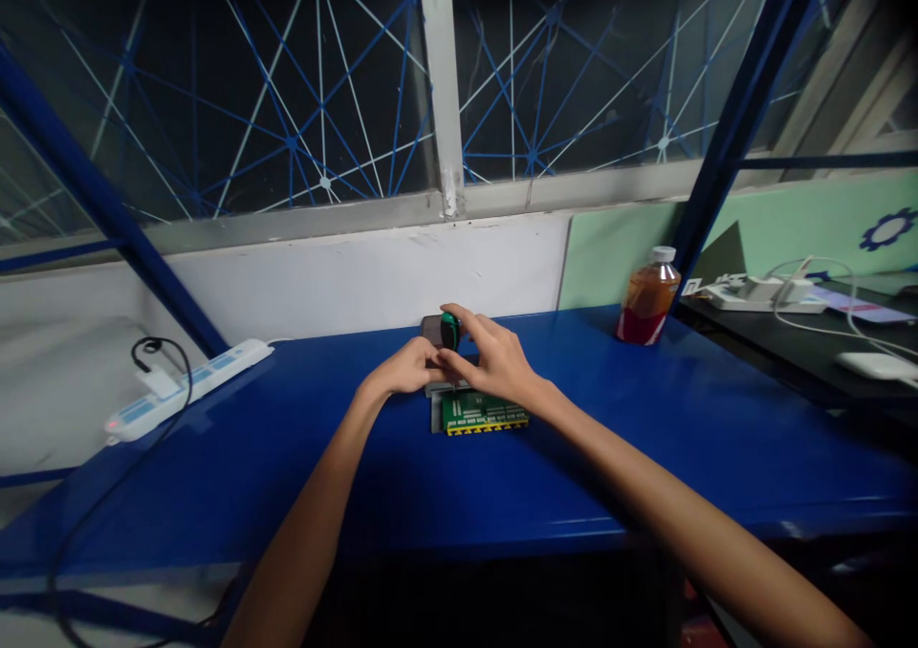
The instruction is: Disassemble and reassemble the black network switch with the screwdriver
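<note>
My right hand (497,356) is closed around the green and black handle of a screwdriver (450,332), which stands upright with its shaft pointing down. Beneath it lies a green circuit board (484,412) with a row of yellow parts along its near edge. My left hand (407,367) comes in from the left, its fingers pinched together close to the screwdriver's shaft; whatever they grip is hidden. Behind the hands a dark, box-like object (431,328) shows in part.
On the blue table (308,466), a power strip (190,390) with a black cable lies at the left. A bottle of reddish drink (649,296) stands at the back right. Farther right, a dark desk holds a white charger, cables and a phone (864,304).
</note>
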Demonstrator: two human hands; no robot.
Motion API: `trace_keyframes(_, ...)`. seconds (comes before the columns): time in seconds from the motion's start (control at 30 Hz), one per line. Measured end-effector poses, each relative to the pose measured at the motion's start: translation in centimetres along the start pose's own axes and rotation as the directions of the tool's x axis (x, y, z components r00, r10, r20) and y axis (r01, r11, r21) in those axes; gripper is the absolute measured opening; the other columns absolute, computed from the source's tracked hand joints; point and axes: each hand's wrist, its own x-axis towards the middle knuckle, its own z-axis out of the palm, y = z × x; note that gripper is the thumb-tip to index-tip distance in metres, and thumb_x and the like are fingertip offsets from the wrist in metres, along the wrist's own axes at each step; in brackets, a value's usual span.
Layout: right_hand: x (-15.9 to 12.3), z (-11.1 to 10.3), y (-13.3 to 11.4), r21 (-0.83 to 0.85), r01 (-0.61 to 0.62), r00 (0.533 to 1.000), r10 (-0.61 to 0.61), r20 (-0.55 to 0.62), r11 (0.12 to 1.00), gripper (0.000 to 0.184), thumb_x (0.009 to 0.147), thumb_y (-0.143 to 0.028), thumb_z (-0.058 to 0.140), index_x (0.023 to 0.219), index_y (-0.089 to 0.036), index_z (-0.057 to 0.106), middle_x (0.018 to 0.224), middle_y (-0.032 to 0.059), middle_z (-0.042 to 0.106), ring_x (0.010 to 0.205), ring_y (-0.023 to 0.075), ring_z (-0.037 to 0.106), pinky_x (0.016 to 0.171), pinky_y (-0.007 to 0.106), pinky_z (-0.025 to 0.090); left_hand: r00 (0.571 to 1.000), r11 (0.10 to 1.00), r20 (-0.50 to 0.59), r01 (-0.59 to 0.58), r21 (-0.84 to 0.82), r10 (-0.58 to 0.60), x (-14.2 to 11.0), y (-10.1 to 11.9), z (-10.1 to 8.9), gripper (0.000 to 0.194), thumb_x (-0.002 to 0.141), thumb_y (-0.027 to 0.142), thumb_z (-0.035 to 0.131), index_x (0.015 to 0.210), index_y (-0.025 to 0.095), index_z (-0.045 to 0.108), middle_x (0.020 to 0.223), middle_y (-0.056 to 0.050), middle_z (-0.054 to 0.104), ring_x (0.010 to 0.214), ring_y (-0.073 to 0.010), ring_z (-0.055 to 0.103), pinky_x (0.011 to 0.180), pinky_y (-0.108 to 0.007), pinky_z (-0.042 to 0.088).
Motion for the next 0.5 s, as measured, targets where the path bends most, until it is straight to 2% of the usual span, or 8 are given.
trace_keyframes(0.1,-0.03,-0.14,0.15,0.041,0.002,1.000,-0.003,0.026,0.999,0.057,0.088,-0.040,0.042,0.141,-0.021,0.032,0.093,0.0075,0.063,0.082,0.0227,0.059,0.068,0.035,0.044,1.000,1.000,0.006,0.003,0.003,-0.003,0.05,0.06,0.00,0.019,0.074,0.023,0.064,0.060,0.013,0.070,0.053,0.001,0.060,0.053,-0.0099,0.047,0.054,-0.023,0.035)
trace_keyframes(0.3,0.16,-0.45,0.20,0.046,0.014,0.999,-0.015,0.039,0.999,0.051,0.088,-0.038,0.046,0.136,-0.021,0.039,0.094,0.0077,0.063,0.083,0.0220,0.058,0.070,0.034,0.043,0.999,1.000,0.024,-0.029,-0.007,0.029,0.02,0.45,-0.02,0.013,0.075,0.022,0.065,0.070,0.014,0.074,0.063,-0.001,0.066,0.059,-0.0110,0.051,0.057,-0.023,0.037)
trace_keyframes(0.5,0.11,-0.23,-0.02,0.030,0.012,1.000,-0.012,0.003,0.999,0.052,0.089,-0.049,0.047,0.131,-0.019,0.042,0.090,0.0077,0.062,0.082,0.0215,0.056,0.070,0.033,0.042,0.999,0.999,0.038,0.023,0.032,-0.024,-0.17,0.53,-0.27,0.016,0.075,0.027,0.068,0.075,0.014,0.075,0.061,0.000,0.066,0.056,-0.0112,0.052,0.054,-0.022,0.037)
